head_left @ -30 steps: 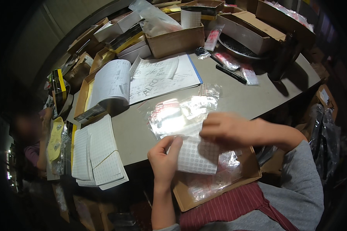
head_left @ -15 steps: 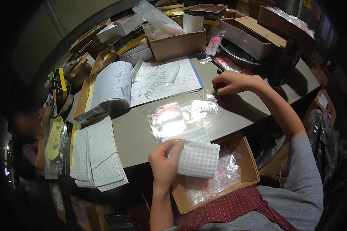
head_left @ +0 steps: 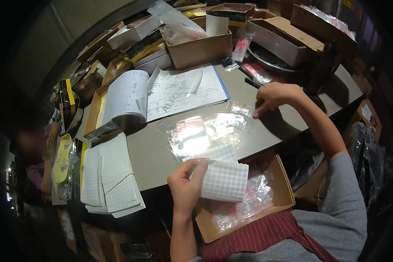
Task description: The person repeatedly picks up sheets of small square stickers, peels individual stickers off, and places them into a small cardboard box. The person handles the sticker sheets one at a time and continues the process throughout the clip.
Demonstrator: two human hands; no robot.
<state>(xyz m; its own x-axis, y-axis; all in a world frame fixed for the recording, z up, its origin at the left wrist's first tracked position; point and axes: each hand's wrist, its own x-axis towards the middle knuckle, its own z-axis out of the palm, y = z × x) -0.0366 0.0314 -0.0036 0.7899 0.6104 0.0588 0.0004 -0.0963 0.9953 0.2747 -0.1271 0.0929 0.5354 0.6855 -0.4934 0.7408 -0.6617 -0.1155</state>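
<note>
Left hand [head_left: 187, 178]: in the lower middle of the frame; its grip is closed, the thumb pressing on the left edge of the sheet.
Sheet [head_left: 225, 181]: white, with rows of pale grey round dots; it is held above the upper left part of the box. More dotted paper shows just behind it, and it cannot be told if this is the same piece.
Right hand [head_left: 275, 96]: right of the centre, over the table [head_left: 148, 168], near the right end of the bags. Its fingers are bent; how far its grip is open, and whether it has hold of something, cannot be told.
Bags [head_left: 187, 135]: clear, with some red marks, spread in the centre of the frame and shining under the light.
Box [head_left: 284, 183]: brown, low, lower right of centre, against the red striped apron [head_left: 249, 231]; small clear packets [head_left: 244, 205] lie inside.
Stack [head_left: 113, 174]: white printed papers at the lower left, with a thin band around a part of them.
Papers [head_left: 187, 98]: written sheets on a blue-edged board, above the bags.
Pen [head_left: 252, 83]: black, partly behind the right hand.
Co-worker: a purple sleeve [head_left: 35, 174] at the left edge.
</note>
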